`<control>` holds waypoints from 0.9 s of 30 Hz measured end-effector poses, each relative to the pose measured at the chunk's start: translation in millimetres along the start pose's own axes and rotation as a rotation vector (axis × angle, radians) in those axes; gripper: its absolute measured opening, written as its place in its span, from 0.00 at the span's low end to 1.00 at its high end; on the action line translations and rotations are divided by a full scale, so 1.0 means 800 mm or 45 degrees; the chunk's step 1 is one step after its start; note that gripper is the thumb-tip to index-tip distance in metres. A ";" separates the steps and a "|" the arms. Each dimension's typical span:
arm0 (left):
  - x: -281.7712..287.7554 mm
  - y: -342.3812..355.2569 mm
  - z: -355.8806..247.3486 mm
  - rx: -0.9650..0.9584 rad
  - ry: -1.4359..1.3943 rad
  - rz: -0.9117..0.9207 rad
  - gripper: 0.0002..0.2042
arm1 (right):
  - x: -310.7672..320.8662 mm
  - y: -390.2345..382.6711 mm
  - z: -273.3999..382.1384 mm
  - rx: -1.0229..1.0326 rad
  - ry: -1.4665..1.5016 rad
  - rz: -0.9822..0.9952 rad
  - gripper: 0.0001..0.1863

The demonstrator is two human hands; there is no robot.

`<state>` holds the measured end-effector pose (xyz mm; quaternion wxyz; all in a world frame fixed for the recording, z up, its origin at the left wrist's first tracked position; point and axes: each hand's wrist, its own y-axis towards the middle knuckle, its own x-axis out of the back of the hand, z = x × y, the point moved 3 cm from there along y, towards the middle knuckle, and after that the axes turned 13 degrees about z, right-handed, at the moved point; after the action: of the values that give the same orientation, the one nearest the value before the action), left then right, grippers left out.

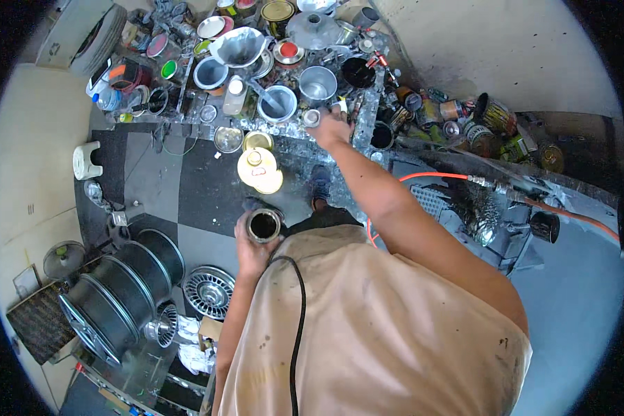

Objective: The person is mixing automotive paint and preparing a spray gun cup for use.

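Observation:
My left hand [251,251] is closed around an open can [263,226] with dark contents, held in front of my waist. Its rim is pale and its mouth faces up. At the bench's near edge my right hand [331,130] reaches out with its fingers bent; what they grip, if anything, is hidden. A small container with a pale round top [312,118] stands right beside its thumb. Just past the fingers shows a small white and yellow item [342,105]. Close by on the bench are a grey tub [277,104] with a flat stick in it and a metal pot [317,84].
The cluttered bench [291,132] also bears a pale funnel-like bowl [239,47] and a bottle [235,96]. Below stand yellow-lidded tins [259,166]. Wheel rims [121,298] lie at left, a white stool [87,161] beyond. An orange hose [437,175] runs at right.

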<state>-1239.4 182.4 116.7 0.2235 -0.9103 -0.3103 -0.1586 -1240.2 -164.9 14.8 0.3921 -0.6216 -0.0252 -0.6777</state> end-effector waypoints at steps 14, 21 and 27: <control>-0.033 0.054 -0.012 -0.020 0.024 0.044 0.45 | 0.068 -0.013 -0.163 0.077 0.780 -0.227 0.32; -0.047 0.050 -0.008 -0.025 0.123 0.137 0.47 | 0.171 0.128 -0.264 -0.093 0.540 -0.659 0.30; -0.050 0.026 -0.018 0.187 0.183 0.130 0.46 | 0.206 0.258 -0.242 -0.275 0.571 -0.431 0.31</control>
<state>-1258.4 141.1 105.3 0.3189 -0.8924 -0.2575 -0.1886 -1270.0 -490.7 19.5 0.2008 -0.4815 0.0309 -0.8526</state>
